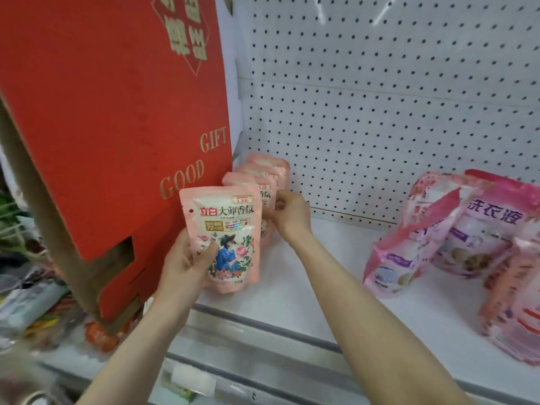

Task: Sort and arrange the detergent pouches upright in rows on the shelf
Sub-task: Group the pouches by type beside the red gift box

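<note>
The left hand grips the front pink pouch upright near the shelf's front-left edge — the right hand pinches the pouch row behind, beside a red gift box.

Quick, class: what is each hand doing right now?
Left hand: closed on the front pouch.
Right hand: fingers pinching the second pouch behind it.

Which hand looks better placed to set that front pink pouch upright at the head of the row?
Left, probably. The left hand already grips the front pouch by its lower edge, upright, just ahead of the row of pouches. The right hand is busy steadying that row.
</note>
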### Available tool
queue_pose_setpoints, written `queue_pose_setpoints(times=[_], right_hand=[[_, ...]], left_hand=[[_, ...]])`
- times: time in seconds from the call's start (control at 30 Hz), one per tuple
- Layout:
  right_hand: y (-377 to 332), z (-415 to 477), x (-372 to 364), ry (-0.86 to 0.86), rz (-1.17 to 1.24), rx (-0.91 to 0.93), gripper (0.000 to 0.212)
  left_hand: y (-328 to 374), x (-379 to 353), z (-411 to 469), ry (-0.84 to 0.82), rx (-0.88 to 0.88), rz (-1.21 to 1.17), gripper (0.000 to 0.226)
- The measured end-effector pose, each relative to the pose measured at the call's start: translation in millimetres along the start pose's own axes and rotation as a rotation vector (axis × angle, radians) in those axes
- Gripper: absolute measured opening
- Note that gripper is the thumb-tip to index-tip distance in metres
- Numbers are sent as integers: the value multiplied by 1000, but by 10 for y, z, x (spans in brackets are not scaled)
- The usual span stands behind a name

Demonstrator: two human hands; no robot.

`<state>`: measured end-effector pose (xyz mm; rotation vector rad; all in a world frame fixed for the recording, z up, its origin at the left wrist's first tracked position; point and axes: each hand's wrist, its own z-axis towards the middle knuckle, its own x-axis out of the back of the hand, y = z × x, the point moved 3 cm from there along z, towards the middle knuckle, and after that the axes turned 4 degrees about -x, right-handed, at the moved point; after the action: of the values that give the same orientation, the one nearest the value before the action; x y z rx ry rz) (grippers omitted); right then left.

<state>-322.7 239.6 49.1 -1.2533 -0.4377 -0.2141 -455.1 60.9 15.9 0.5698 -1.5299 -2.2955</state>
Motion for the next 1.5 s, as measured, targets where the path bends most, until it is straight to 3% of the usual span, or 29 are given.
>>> queue_pose_setpoints(times=[0.23,0.47,0.6,0.67,0.77,0.87,0.97,1.1,1.5], right_hand=[[136,208,-18,169,-68,18,13],[42,139,147,78,-97,85,32],[-217,-67,478,251,36,232,23],[-383,-206,534,177,-7,349,19],[-458,-315,442,-22,-265,425,20],[-442,-270,401,17,-359,431,15],[-451,-199,367,69,-348,452,15],[-435,-140,284,118,-398,480,14],[-410,136,228,91,-425,468,23]], left_hand=[[-114,-52,62,-3,19,23,31],[-166,-145,155,-26,47,53,35],[-212,-208,222,-75,79,71,35],[-238,-249,287,-92,80,84,37],[-274,-316,410,-124,82,101,34],[-298,-347,535,-84,56,233,29],[-290,-318,547,35,-32,456,57],[-372,-402,346,-64,-84,732,98],[-603,-600,815,-83,16,896,102]])
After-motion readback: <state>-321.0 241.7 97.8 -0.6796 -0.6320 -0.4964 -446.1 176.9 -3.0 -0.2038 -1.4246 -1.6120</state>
